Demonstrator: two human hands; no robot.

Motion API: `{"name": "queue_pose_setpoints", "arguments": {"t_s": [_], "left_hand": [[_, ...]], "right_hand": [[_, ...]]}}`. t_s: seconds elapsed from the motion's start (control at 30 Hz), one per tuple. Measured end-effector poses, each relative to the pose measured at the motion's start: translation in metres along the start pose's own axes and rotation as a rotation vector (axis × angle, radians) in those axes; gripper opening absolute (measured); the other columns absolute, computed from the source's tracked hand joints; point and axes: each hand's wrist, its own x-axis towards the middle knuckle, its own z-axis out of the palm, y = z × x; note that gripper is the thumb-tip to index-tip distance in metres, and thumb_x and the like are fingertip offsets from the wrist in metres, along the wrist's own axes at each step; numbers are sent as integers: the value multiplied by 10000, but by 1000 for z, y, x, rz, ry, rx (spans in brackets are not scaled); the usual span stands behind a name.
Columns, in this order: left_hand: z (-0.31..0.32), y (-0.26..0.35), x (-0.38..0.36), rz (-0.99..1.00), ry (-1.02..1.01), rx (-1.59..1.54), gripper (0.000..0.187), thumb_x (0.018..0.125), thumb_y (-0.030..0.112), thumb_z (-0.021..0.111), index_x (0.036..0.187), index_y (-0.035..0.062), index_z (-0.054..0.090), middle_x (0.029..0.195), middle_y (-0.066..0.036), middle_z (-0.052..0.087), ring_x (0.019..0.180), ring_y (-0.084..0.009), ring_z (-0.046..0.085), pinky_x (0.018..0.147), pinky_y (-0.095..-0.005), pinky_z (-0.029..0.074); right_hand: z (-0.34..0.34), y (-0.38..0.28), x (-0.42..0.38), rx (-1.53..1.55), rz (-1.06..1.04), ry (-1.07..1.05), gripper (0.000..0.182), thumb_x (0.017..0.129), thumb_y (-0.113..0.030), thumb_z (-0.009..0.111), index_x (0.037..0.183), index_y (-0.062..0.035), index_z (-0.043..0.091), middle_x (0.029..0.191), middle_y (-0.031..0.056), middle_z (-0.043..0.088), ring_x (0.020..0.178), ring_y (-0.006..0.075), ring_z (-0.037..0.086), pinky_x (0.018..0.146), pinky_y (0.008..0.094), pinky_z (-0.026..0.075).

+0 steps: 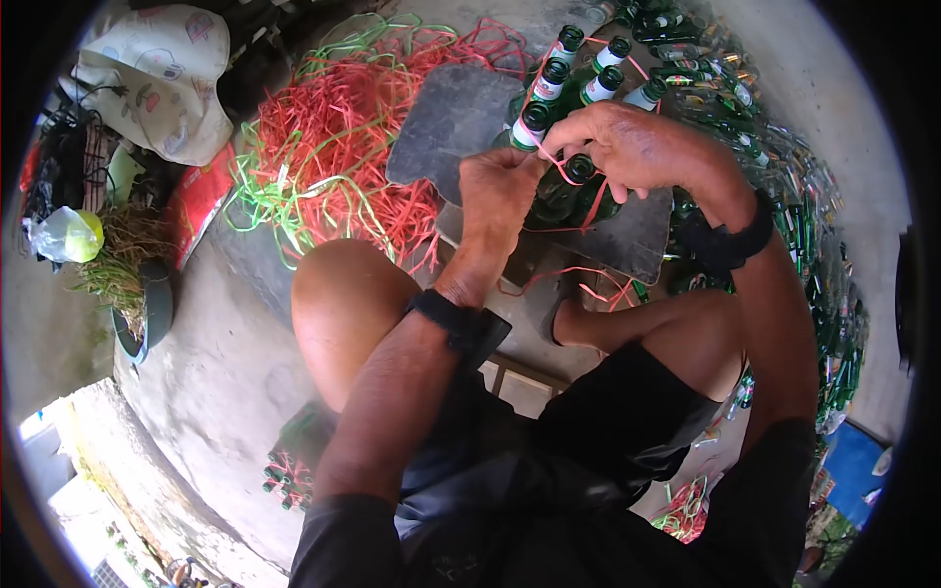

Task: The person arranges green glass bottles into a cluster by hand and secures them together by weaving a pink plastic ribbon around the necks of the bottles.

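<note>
Several green glass bottles (602, 84) stand close together on a dark slab (443, 116). A thin pink plastic strap (538, 93) loops around their necks. My left hand (498, 188) is at the near left side of the group, its thumb and fingers pinched on the strap beside a bottle neck. Over the near right bottles, my right hand (637, 145) has its thumb and forefinger closed on the strap, with the other fingers curled loosely. The two hands' fingertips nearly meet. My right hand hides part of the bottles behind it.
A big tangled heap of red and green straps (338, 147) lies to the left of the slab. Loose green bottles (720, 93) are piled along the wall at right. Another bundle of bottles (291, 465) stands behind my left arm. A potted plant (137, 260) is at far left.
</note>
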Motion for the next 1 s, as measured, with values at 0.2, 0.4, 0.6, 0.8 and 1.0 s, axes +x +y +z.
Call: {"name": "queue_pose_setpoints", "arguments": {"t_s": [0.2, 0.4, 0.6, 0.8, 1.0], "left_hand": [[3, -3, 0, 2, 48, 17, 183, 873, 152, 799, 832, -25, 776, 681, -7, 655, 604, -71, 547, 530, -297, 431], [7, -11, 4, 42, 75, 29, 262, 879, 205, 814, 788, -38, 773, 612, -62, 677, 570, -100, 584, 553, -338, 482], [6, -13, 5, 81, 48, 81, 281, 889, 231, 803, 796, -33, 773, 580, -74, 654, 553, -106, 576, 553, -353, 481], [11, -6, 0, 102, 27, 53, 287, 915, 224, 770, 792, -36, 769, 553, -54, 611, 537, -95, 515, 531, -346, 446], [14, -6, -1, 142, -11, 11, 286, 951, 200, 729, 797, -37, 770, 551, 7, 540, 551, -57, 441, 494, -319, 374]], "right_hand": [[-3, -3, 0, -45, -57, -47, 526, 774, 136, 444, 1217, -52, 655, 1135, 158, 707, 532, 168, 653, 400, 313, 470], [-5, -6, 0, -120, 15, 17, 340, 801, 125, 512, 1070, -18, 663, 917, 141, 660, 503, 225, 649, 391, 384, 452], [0, 22, 6, -469, -523, 312, 81, 816, 68, 616, 873, 10, 618, 871, 155, 623, 776, 347, 652, 640, 459, 471], [-2, 25, 0, -367, -617, 391, 50, 851, 19, 625, 838, 22, 576, 863, 149, 587, 800, 345, 613, 701, 444, 468], [-4, 27, -4, -257, -576, 350, 106, 891, -33, 623, 842, 7, 537, 760, 129, 557, 677, 304, 551, 665, 430, 457]]}}
